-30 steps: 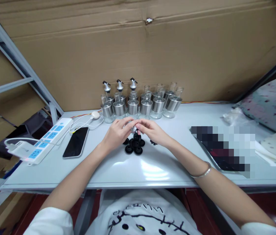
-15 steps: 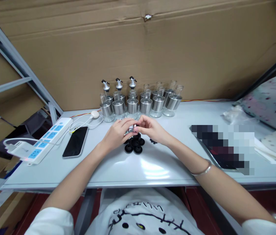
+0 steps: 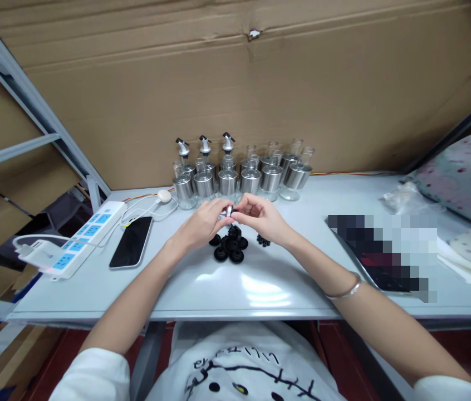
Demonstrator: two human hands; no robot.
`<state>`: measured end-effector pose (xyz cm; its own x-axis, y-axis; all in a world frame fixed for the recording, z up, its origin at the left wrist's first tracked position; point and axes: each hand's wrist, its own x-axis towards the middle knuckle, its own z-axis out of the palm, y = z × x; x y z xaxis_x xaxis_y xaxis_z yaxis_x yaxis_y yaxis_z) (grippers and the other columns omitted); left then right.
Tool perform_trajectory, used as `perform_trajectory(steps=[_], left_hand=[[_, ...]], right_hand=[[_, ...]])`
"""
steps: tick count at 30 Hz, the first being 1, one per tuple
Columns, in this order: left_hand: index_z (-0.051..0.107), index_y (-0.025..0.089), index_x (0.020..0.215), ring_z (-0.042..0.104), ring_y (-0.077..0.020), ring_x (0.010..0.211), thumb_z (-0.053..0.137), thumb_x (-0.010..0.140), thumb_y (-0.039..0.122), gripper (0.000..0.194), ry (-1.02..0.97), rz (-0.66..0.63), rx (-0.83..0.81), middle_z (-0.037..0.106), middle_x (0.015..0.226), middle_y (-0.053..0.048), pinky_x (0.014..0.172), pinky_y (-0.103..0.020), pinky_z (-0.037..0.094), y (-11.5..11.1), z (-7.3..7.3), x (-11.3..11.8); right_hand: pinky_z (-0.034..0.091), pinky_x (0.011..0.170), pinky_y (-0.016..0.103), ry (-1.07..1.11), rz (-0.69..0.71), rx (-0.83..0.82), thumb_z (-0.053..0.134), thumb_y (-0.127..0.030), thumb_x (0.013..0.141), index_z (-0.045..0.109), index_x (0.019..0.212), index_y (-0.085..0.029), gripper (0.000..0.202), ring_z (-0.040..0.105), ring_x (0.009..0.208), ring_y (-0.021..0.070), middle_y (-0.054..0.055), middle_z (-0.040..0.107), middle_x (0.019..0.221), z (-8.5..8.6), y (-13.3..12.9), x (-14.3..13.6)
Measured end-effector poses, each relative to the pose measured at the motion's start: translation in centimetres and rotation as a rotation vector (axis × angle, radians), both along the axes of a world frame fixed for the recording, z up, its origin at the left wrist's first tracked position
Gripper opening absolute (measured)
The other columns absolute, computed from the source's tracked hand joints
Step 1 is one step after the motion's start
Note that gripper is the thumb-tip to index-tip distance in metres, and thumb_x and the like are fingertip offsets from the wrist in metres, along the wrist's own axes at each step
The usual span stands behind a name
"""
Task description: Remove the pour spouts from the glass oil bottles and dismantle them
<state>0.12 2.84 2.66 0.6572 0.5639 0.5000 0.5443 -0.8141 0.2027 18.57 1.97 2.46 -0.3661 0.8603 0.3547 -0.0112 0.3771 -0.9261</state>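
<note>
My left hand [image 3: 203,224] and my right hand [image 3: 262,218] meet above the middle of the table. Between their fingertips is a small silver piece [image 3: 229,211], partly covered by the fingers; both hands pinch it. Just below them lies a pile of black round stoppers [image 3: 232,245]. Several smaller black parts [image 3: 263,240] sit by my right wrist. Behind the hands stand several glass bottles with metal bands [image 3: 250,181]; three in the back row carry silver and black pourers [image 3: 205,145].
On the left are a phone [image 3: 132,243], a white power strip [image 3: 89,239] and a white cable [image 3: 164,196]. A pixelated dark flat object [image 3: 375,256] and a crumpled plastic bag [image 3: 406,196] lie on the right. Cardboard [image 3: 219,83] stands behind the bottles.
Both hands have shifted slightly and the silver piece has turned more upright between the fingertips. The small black parts by my right wrist show more fully. The whole view has moved slightly.
</note>
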Motion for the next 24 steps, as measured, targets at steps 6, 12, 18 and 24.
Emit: perform_trajectory(steps=[6,12,18,24], left_hand=[[0.049,0.011,0.115,0.057,-0.02,0.091,0.035,0.097,0.038,0.035,0.056,0.021,-0.017,0.062,0.099,-0.011,0.081,-0.032,0.042,0.3,0.1,0.0],[0.051,0.016,0.111,0.059,-0.019,0.094,0.038,0.096,0.036,0.028,-0.027,0.022,-0.171,0.063,0.105,-0.008,0.084,-0.031,0.044,1.0,-0.1,-0.1],[0.053,0.015,0.112,0.059,-0.0195,0.097,0.037,0.094,0.037,0.032,-0.101,0.035,-0.335,0.063,0.107,-0.008,0.087,-0.03,0.044,1.0,-0.1,-0.5],[0.053,0.015,0.113,0.059,-0.0201,0.094,0.037,0.093,0.04,0.035,-0.14,0.054,-0.43,0.064,0.104,-0.007,0.087,-0.031,0.044,1.1,-0.2,-0.7]], right_hand=[[0.038,0.061,0.026,-0.141,-0.095,0.166,0.063,-0.036,0.077,0.047,0.071,-0.02,0.023,0.046,0.063,0.0118,-0.002,0.052,0.068,-0.1,0.1,0.4],[0.038,0.06,0.026,-0.357,-0.191,0.433,0.057,-0.027,0.082,0.049,0.073,-0.02,0.014,0.048,0.062,0.0129,-0.001,0.053,0.067,-0.3,0.3,0.3],[0.043,0.066,0.028,-0.468,-0.178,0.838,0.048,-0.018,0.088,0.052,0.081,-0.02,0.008,0.051,0.072,0.017,0.004,0.06,0.076,-1.3,1.5,0.0],[0.045,0.068,0.03,-0.611,-0.161,1.004,0.041,-0.012,0.09,0.053,0.081,-0.019,0.016,0.049,0.075,0.0188,0.008,0.062,0.081,-1.1,1.4,0.0]])
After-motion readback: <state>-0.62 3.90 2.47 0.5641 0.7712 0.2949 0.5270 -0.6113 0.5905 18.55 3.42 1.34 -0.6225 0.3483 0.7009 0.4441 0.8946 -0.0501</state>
